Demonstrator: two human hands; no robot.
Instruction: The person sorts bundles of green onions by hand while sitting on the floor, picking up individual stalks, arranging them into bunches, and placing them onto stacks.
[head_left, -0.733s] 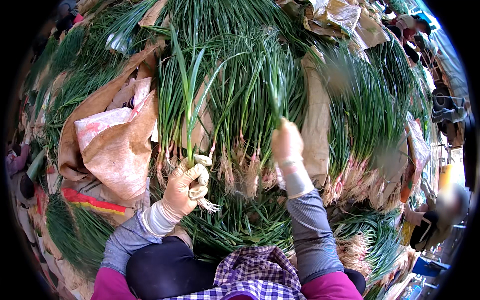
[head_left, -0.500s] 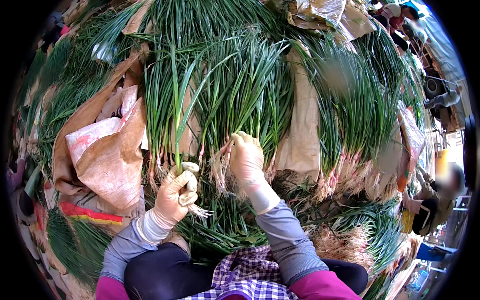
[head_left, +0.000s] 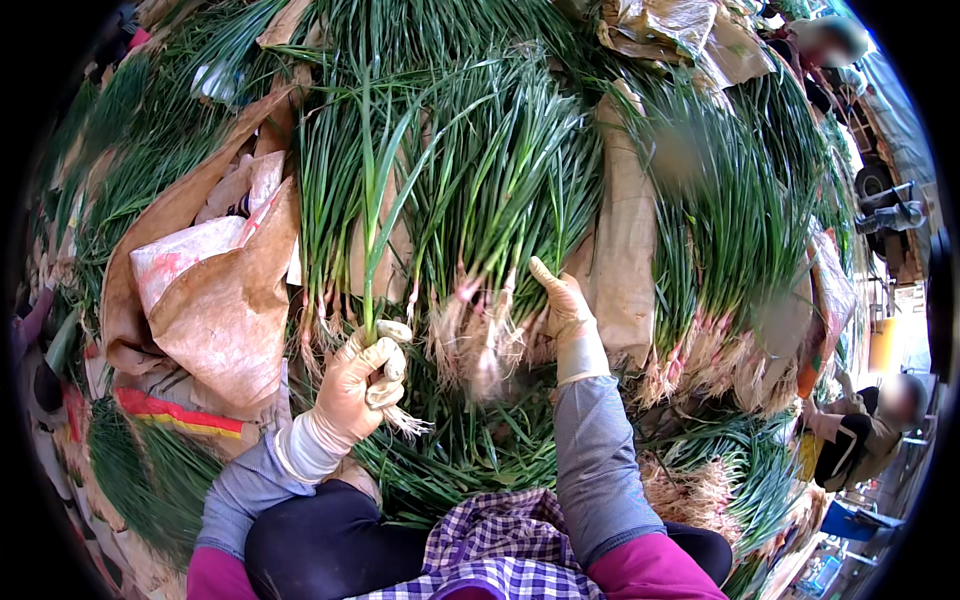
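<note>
My left hand (head_left: 362, 385), in a pale work glove, is closed round the base of a green onion (head_left: 368, 230). Its long leaves rise upward, and a tuft of white roots sticks out below the fist. To the right, my gloved right hand (head_left: 568, 305) is beside the root end of a spread bunch of green onions (head_left: 490, 220). The thumb there is stretched out and apart from the other fingers, which are partly hidden; no onion shows in its grasp. Pinkish stems and pale tangled roots hang at the bunch's lower end, some blurred by motion.
A folded brown sack (head_left: 225, 320) lies on the left. A flattened brown sack strip (head_left: 625, 230) divides the middle bunch from another onion pile (head_left: 730, 220). Cut-off-looking loose greens (head_left: 470, 450) lie before my lap, and a rooted bundle (head_left: 700, 495) at lower right. Other people sit along the right edge.
My right hand has moved right, off the stems it was touching, and its thumb has spread. Roots in the middle bunch have shifted. My left hand keeps its onion nearly in place.
</note>
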